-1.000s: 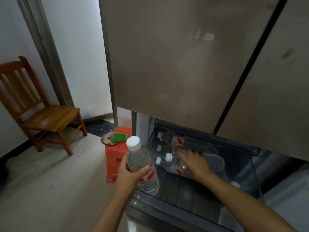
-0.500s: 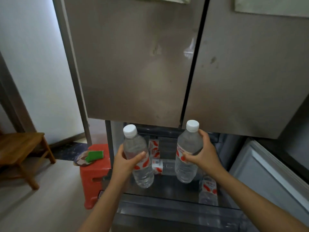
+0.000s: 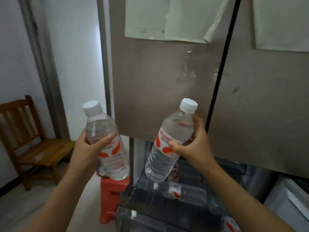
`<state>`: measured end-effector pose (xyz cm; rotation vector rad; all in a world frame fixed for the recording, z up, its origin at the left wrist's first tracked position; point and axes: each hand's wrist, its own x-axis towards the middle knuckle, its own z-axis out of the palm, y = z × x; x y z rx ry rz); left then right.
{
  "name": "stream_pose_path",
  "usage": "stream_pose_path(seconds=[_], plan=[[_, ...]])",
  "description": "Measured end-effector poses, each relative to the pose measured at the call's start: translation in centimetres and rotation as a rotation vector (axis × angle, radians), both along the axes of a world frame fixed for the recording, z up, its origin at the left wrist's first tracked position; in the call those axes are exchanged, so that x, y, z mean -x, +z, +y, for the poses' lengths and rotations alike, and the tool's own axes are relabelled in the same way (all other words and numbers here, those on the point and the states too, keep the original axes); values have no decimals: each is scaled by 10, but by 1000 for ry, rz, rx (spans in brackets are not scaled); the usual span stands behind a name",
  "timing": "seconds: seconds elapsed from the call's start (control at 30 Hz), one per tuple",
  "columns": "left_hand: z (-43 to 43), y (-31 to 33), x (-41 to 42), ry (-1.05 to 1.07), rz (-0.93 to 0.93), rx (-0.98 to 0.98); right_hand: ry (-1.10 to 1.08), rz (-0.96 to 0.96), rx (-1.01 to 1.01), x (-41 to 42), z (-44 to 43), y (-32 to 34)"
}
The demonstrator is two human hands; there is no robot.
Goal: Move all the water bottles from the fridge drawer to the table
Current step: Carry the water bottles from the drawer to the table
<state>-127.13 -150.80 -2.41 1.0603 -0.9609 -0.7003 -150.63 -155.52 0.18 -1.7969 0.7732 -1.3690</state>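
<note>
- Far left, a wooden chair (image 3: 31, 141) stands against the white wall, well apart from my hands.
- My left hand (image 3: 87, 148) has its grip wrapped around a water bottle (image 3: 107, 144), thumb across the front near the red-and-white label, white cap up and tilted a little to the left.
- Below that bottle sits a red plastic stool (image 3: 111, 196), just beside the fridge.
- My right hand (image 3: 192, 144) has its grip closed around a second water bottle (image 3: 168, 143), cap leaning up to the right, base hanging above the open fridge drawer (image 3: 150, 213).
- Down in the drawer, a third bottle (image 3: 182, 192) lies on its side, cap pointing left.
- At the bottom right another red-labelled bottle (image 3: 231, 224) shows only in part, cut off by the frame.
- Behind both raised bottles are the closed fridge doors (image 3: 158, 81), with pale papers (image 3: 170, 19) stuck on top.
</note>
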Motion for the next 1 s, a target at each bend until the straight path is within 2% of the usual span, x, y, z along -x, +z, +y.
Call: stream_pose_path(seconds=[0.17,0.33,0.47,0.73,1.0], plan=[[51,-29,-55,254,27,-87,352,16,-83,-78,-11,-10],[118,-67,-86,603,54,-170,623,201,-107,-158,-9,-42],[168,-93,-89,759,90,-269,772,374,-115,-198,3,-80],[231,-131,-35,1047,198,-294,980,544,-36,-206,28,-132],[286,-157,50,1259,281,-368,1119,549,-16,-181,42,-154]])
